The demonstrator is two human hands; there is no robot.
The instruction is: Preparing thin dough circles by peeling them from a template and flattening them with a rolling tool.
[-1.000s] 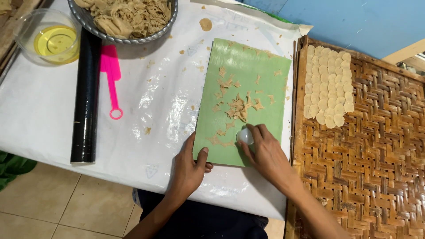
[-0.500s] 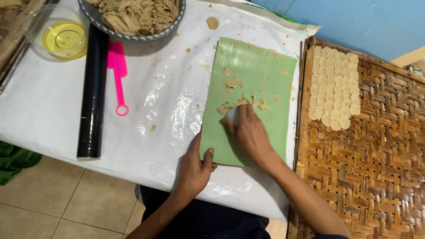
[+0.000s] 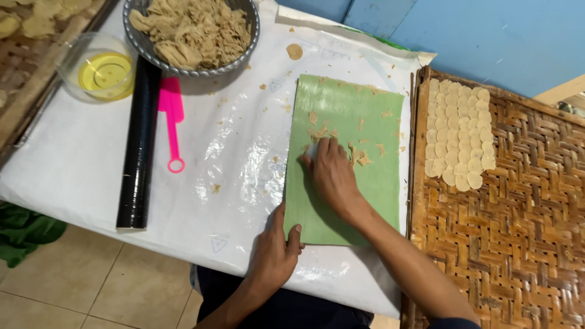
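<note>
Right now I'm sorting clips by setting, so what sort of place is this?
Probably a home or small workshop making snack crackers by hand: a green board strewn with dough scraps, a metal bowl heaped with trimmings, and a woven bamboo tray holding rows of pale rounds.

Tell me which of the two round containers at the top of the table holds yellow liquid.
The small clear bowl at the far left holds the yellow liquid. The larger grey metal bowl beside it is heaped with beige dough scraps instead.
</note>
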